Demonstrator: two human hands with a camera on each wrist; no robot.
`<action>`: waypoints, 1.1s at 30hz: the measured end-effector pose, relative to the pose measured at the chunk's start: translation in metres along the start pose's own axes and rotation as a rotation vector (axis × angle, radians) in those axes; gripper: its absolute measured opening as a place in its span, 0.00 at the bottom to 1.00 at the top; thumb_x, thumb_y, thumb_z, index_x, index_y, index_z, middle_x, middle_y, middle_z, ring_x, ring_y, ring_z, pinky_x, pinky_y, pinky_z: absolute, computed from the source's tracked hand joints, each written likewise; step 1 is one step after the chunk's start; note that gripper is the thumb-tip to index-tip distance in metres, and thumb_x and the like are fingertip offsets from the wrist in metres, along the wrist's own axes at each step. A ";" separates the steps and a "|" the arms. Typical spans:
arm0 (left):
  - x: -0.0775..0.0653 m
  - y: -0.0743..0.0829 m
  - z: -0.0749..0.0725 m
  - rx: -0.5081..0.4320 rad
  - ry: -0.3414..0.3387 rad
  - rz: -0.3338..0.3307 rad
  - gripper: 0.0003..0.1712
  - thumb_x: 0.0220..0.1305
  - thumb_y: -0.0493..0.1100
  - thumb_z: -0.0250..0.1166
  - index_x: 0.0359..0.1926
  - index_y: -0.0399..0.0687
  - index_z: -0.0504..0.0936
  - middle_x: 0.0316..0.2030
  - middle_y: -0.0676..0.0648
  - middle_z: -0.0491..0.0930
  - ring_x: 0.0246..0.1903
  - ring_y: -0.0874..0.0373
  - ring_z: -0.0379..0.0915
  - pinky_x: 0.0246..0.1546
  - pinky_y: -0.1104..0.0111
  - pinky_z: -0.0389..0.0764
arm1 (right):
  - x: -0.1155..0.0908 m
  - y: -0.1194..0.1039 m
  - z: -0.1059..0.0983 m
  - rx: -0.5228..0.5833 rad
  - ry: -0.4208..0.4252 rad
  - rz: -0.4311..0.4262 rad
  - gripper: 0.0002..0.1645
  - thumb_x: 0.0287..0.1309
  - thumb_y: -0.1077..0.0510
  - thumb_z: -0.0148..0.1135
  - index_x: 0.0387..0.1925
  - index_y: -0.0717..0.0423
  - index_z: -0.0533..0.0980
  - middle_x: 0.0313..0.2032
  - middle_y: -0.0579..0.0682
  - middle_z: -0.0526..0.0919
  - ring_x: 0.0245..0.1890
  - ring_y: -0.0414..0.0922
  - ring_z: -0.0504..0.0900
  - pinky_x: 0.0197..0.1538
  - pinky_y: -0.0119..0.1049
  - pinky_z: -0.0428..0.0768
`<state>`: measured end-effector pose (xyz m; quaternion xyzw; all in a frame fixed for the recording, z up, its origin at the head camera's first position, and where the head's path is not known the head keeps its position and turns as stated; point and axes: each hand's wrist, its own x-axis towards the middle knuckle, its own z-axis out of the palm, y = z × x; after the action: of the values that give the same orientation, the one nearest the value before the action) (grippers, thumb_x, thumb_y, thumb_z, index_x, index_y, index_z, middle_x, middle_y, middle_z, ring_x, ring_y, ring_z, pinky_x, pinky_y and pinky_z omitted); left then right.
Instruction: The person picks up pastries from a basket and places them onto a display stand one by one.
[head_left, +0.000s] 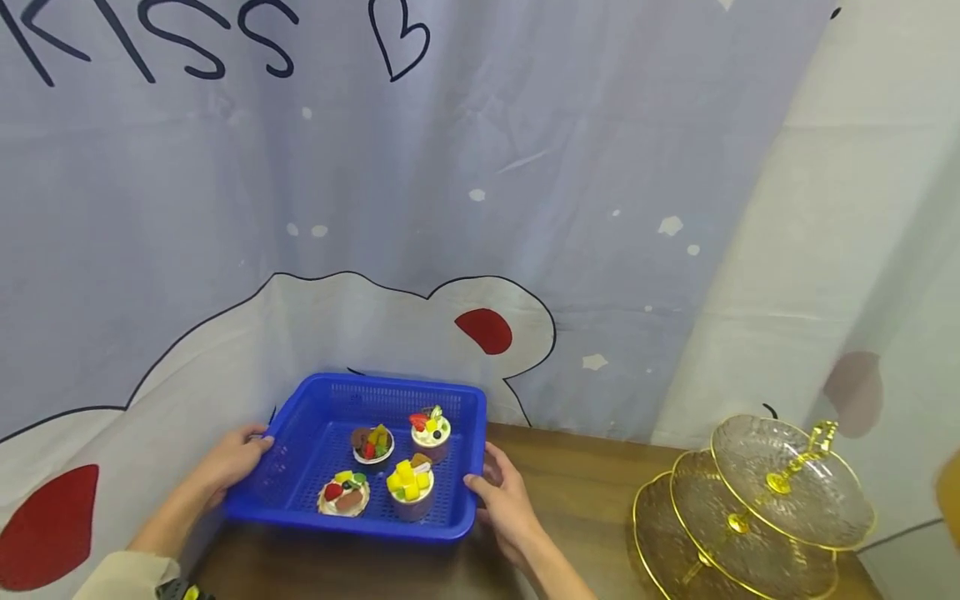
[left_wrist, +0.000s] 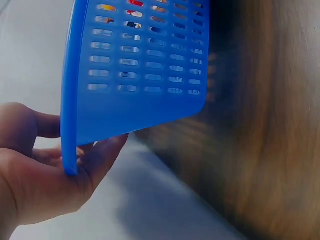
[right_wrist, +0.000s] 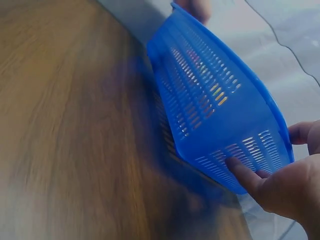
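In the head view, the person's left grip (head_left: 236, 460) is closed around one end of the blue basket (head_left: 311, 458), and the right grip (head_left: 504, 504) holds the opposite end. The basket spans the gap between them, above the wooden desk (head_left: 585, 467). Inside, nearest the left grip, sit a flat fruit tart (head_left: 343, 496) and a dark-cased tart (head_left: 372, 446); nearer the right grip stand a yellow-fruit cup (head_left: 409, 487) and, beyond it, a strawberry-topped cup (head_left: 430, 429). Well to the right of the right grip is a tiered stand (head_left: 817, 517) of clear, gold-edged plates. A printed cloth (head_left: 540, 167) hangs beyond both grips.

In the left wrist view, the left grip pinches the rim, digits on either side of it; the slotted wall rises away from them, with bits of red and orange showing through, and the desk lies past the base.

In the right wrist view, the right grip has digits at the rim and against the slotted wall, the desk across from it. Whether the base touches the desk, I cannot tell.
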<state>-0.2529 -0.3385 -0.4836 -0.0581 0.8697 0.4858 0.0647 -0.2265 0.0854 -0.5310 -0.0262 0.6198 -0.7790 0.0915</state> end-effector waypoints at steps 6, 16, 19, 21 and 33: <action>-0.002 0.024 0.028 -0.161 -0.058 -0.024 0.29 0.83 0.41 0.47 0.74 0.24 0.57 0.48 0.31 0.79 0.38 0.50 0.82 0.36 0.54 0.87 | -0.014 -0.006 -0.038 0.001 0.022 0.016 0.43 0.71 0.64 0.59 0.82 0.62 0.53 0.73 0.72 0.67 0.60 0.58 0.81 0.55 0.61 0.84; -0.003 0.046 0.093 -0.205 -0.054 -0.004 0.27 0.84 0.43 0.51 0.73 0.29 0.64 0.53 0.31 0.81 0.43 0.47 0.83 0.38 0.55 0.86 | -0.039 -0.021 -0.096 -0.064 0.140 0.029 0.41 0.68 0.66 0.61 0.80 0.57 0.59 0.67 0.70 0.75 0.57 0.60 0.83 0.53 0.59 0.84; -0.004 0.048 0.106 -0.221 -0.047 0.002 0.26 0.83 0.41 0.52 0.73 0.29 0.65 0.54 0.31 0.81 0.43 0.47 0.82 0.39 0.56 0.85 | -0.044 -0.025 -0.105 -0.081 0.178 0.027 0.42 0.66 0.67 0.62 0.79 0.56 0.61 0.65 0.69 0.77 0.57 0.61 0.84 0.51 0.59 0.85; -0.005 0.049 0.109 -0.218 -0.035 0.005 0.26 0.83 0.41 0.52 0.72 0.29 0.65 0.54 0.31 0.82 0.43 0.47 0.82 0.39 0.57 0.85 | -0.046 -0.026 -0.107 -0.086 0.193 0.033 0.42 0.65 0.68 0.62 0.79 0.56 0.62 0.64 0.69 0.78 0.56 0.61 0.84 0.51 0.60 0.84; 0.000 0.045 0.110 -0.238 0.007 -0.019 0.25 0.83 0.42 0.52 0.71 0.29 0.68 0.57 0.31 0.81 0.46 0.47 0.81 0.41 0.59 0.84 | -0.042 -0.023 -0.102 -0.109 0.210 0.028 0.42 0.66 0.69 0.60 0.79 0.59 0.60 0.66 0.71 0.76 0.56 0.62 0.84 0.50 0.58 0.85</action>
<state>-0.2538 -0.2216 -0.5028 -0.0755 0.8056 0.5847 0.0589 -0.2031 0.1954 -0.5293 0.0592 0.6678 -0.7411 0.0352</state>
